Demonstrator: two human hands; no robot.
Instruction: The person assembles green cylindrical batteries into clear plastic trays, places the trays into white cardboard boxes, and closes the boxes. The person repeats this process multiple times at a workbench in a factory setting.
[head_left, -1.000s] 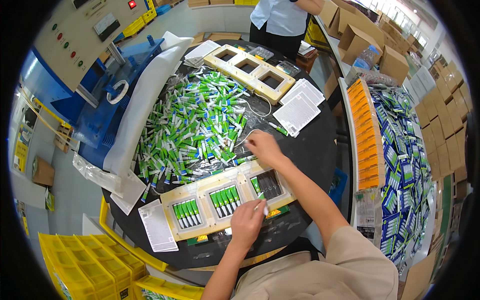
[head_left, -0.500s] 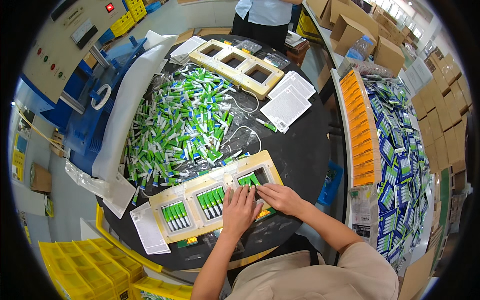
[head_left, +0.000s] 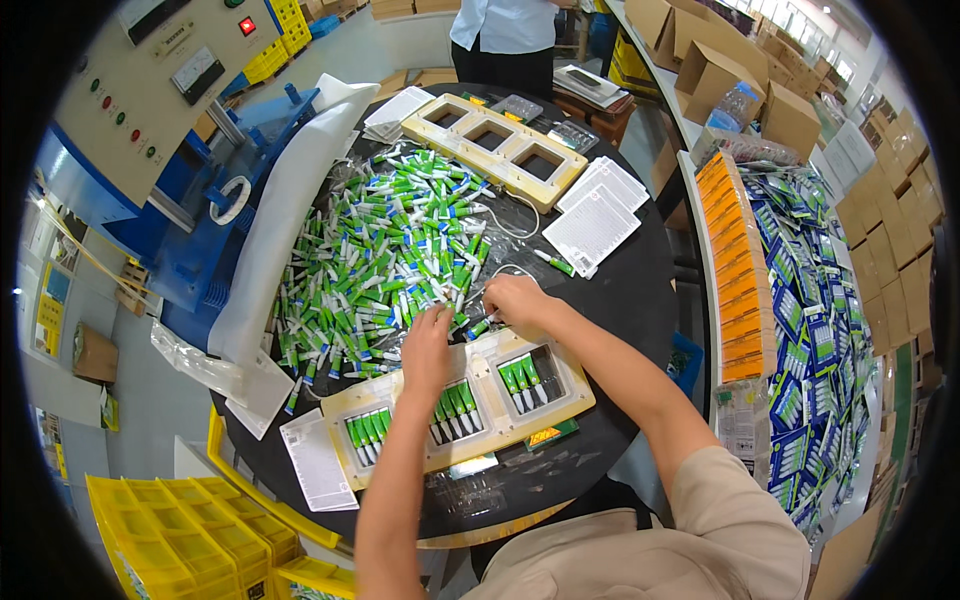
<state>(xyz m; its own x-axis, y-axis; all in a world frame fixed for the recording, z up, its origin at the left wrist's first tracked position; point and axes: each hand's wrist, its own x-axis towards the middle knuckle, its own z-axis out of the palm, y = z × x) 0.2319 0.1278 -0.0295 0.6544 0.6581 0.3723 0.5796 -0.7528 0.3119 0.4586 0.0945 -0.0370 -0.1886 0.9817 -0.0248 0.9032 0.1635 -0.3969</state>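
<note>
My left hand (head_left: 426, 350) reaches over the cream tray (head_left: 408, 458) to the near edge of a heap of small green-and-white tubes (head_left: 385, 250). Its fingers are curled together among the tubes, and what they hold is hidden. With fingers pinched, my right hand (head_left: 520, 300) is at the heap's right edge on the end of one small tube (head_left: 479, 328). The tray has three windows. Tubes stand side by side in each; those in the right window (head_left: 522, 384) leave a gap at its right side. My left forearm covers part of the tray.
A second cream tray (head_left: 490, 142) lies at the far side of the round black table (head_left: 625, 330). Printed white cards (head_left: 592, 230) lie beside it. A blue machine (head_left: 190, 240) stands left, yellow crates (head_left: 180, 535) lower left. Blue packs (head_left: 800, 330) fill the right-hand bench. A person (head_left: 505, 40) stands opposite.
Both hands have left the tray's right window and moved away from me to the tube heap. Tubes now show uncovered in that window. The whole view has shifted slightly.
</note>
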